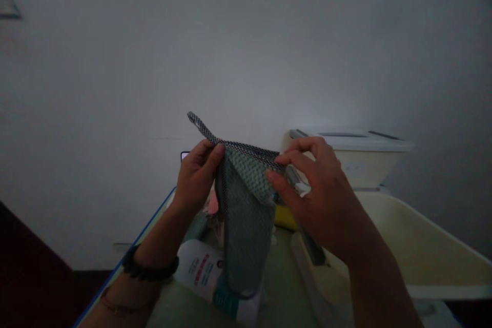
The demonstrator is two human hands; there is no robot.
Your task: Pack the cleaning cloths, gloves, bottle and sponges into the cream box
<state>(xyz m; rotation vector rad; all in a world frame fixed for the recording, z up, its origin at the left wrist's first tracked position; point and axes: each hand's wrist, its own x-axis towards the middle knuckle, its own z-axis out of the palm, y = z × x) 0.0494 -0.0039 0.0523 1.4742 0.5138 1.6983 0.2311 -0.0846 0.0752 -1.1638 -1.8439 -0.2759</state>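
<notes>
A green woven-patterned cloth (246, 236) with a black-and-white checked edging hangs in front of me, partly folded over at the top. A checked strap end sticks up and out to the left from its top edge. My left hand (198, 174) pinches the top edge between thumb and fingers. On the opposite side, my right hand (311, 179) has its thumb and fingertips closed at the cloth's upper right corner. Behind and below the cloth lies a white bottle-shaped package (200, 269) with pink lettering and a teal band, partly hidden.
To the right stands a large cream basin (426, 241), with a lidded cream box (357, 159) behind it by the wall. A yellow item (285, 217) and a pink item (213, 202) show behind the cloth. The light green table (172, 302) has a blue edge.
</notes>
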